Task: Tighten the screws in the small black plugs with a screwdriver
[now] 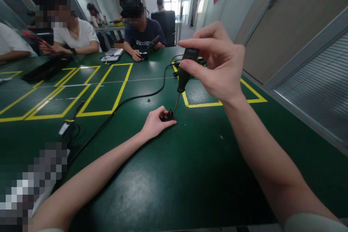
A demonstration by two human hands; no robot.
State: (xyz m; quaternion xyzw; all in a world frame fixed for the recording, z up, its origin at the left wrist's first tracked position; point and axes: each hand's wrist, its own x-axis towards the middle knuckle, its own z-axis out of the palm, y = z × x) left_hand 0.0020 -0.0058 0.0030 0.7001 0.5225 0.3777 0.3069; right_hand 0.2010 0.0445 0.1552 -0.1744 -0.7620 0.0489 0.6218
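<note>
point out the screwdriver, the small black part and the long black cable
Screwdriver [184, 78]: head view, on its handle.
Small black part [170, 114]: head view, on its upright post.
Long black cable [141, 96]: head view, on its middle stretch.

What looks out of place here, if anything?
A tiny pale scrap lies on the green table, right of and apart from the small black part, so it looks stray; too small to identify.

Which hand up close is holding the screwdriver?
The right hand, the one raised higher: it grips the slightly tilted screwdriver. The left hand, lower down, holds a small black part instead.
</note>
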